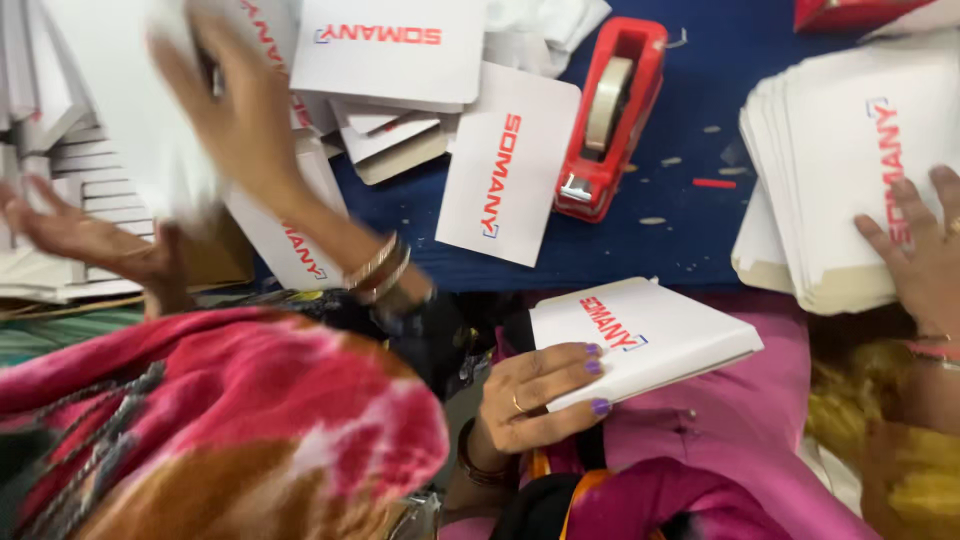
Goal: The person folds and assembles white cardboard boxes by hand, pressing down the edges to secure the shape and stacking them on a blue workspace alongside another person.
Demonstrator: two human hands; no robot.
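My left hand (540,395), with purple nails and a ring, grips the near edge of a white folded carton (650,335) with red print, which lies on my pink lap. At the far right, my right hand (920,255) lies flat with fingers spread on a thick stack of white printed card sheets (830,190). It presses on the stack's near corner without closing around it.
A co-worker in a red and pink tie-dye cloth (230,430) leans in at the lower left. That person's two hands (235,110) are blurred over loose white cartons (500,175). A red tape dispenser (610,115) stands on the blue cloth (690,220). More white stacks (80,170) sit far left.
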